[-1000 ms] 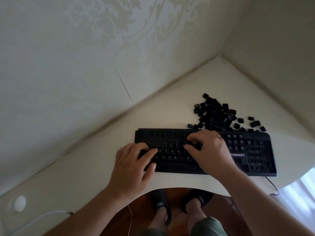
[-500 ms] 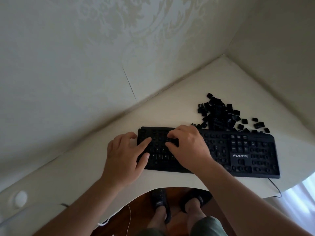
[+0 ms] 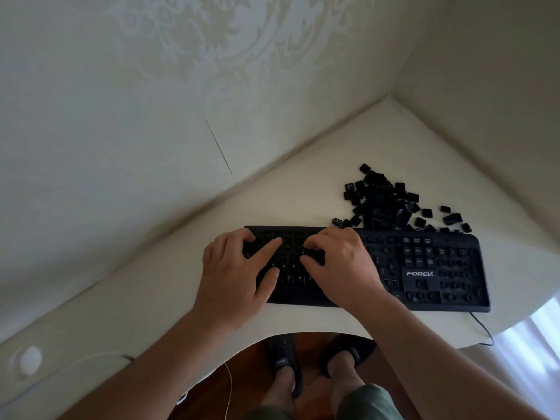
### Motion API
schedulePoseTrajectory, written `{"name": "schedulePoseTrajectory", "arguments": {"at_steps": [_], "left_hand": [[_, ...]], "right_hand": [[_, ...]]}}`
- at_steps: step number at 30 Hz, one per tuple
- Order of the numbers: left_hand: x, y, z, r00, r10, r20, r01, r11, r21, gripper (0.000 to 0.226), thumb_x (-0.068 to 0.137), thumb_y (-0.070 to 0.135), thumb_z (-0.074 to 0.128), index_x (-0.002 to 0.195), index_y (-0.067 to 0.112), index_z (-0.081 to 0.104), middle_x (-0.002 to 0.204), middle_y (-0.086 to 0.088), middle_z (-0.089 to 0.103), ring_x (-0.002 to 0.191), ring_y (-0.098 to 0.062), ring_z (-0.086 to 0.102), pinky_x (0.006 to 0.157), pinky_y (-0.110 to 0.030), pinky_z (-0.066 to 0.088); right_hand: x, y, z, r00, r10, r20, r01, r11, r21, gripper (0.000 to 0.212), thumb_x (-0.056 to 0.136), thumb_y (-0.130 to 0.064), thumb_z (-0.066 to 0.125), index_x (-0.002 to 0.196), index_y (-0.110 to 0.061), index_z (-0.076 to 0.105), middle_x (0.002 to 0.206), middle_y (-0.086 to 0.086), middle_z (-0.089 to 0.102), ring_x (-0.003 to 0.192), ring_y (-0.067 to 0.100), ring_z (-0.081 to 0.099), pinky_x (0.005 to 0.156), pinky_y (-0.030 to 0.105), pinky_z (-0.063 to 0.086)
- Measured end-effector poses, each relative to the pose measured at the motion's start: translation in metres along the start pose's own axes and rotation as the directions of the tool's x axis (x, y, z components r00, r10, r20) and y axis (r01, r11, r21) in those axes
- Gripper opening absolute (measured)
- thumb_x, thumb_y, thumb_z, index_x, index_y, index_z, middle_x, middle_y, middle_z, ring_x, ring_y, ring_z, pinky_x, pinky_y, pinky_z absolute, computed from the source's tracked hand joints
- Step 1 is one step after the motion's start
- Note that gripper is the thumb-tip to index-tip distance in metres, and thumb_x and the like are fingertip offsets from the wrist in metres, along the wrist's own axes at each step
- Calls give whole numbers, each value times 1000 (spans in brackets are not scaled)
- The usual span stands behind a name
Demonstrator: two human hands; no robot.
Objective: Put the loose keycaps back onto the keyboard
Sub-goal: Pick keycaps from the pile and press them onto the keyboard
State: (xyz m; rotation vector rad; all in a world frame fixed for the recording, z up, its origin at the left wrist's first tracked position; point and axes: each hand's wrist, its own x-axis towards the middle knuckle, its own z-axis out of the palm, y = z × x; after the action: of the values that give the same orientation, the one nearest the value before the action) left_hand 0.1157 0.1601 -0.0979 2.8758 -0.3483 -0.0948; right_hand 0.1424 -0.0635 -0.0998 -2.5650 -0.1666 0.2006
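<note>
Both hands lie on the left half of the keyboard, which stretches left to right along the near edge of the bench. The left hand has its fingers extended and pressing on the keys, holding nothing. The right hand has its fingers curled down onto the keys just beside it — whether a keycap is pinched under them I cannot tell. The pile of loose keycaps lies on the bench behind the keyboard's far edge, to the right and away from both hands, some caps touching that edge. The right hand is clearly nearer to the pile. In my judgement the next reach goes forward and to the right with this hand — over the keyboard, whose right half shows many bare sockets.
</note>
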Motion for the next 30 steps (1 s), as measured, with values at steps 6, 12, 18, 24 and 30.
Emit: {"name": "schedulePoseTrajectory", "arguments": {"at_steps": [6,12,18,24,30], "left_hand": [[2,9,5,999,13,50,-15,999,38,52,97,55,47,140,32,63,135,-12,50,124,-35,47,103,-50,37],[3,17,5,997,20,79,-24,999,45,50,98,56,45,139,34,63,137,-12,49,126,-35,46,104,-51,37],[7,31,9,993,56,101,-60,997,38,50,100,57,43,145,39,56,138,-11,45,128,-32,43,106,-47,33],[12,42,10,996,41,84,-42,999,11,49,100,56,44,143,38,58,137,-10,46,129,-33,43,108,-48,35],[19,54,11,996,34,84,-36,999,17,47,100,58,41,136,37,64,134,-8,46,127,-31,43,109,-48,34]], "right_hand": [[-2,5,-3,1000,20,-12,-20,1000,0,24,88,-37,75,110,-27,73,103,-11,64,103,17,51,85,30,50],[-4,13,-6,998,53,-24,-53,999,1,24,88,-38,75,110,-29,73,103,-12,64,106,16,51,87,24,44],[-7,23,-14,997,74,-34,-75,997,-9,26,88,-37,76,112,-27,73,96,-14,57,104,15,50,84,22,38],[-11,27,-19,995,97,-36,-97,995,0,25,89,-40,74,112,-30,72,94,-17,52,102,11,46,80,22,38],[-12,32,-23,994,96,-48,-96,995,4,25,88,-38,75,111,-28,72,94,-17,53,99,11,46,81,22,38]]}}
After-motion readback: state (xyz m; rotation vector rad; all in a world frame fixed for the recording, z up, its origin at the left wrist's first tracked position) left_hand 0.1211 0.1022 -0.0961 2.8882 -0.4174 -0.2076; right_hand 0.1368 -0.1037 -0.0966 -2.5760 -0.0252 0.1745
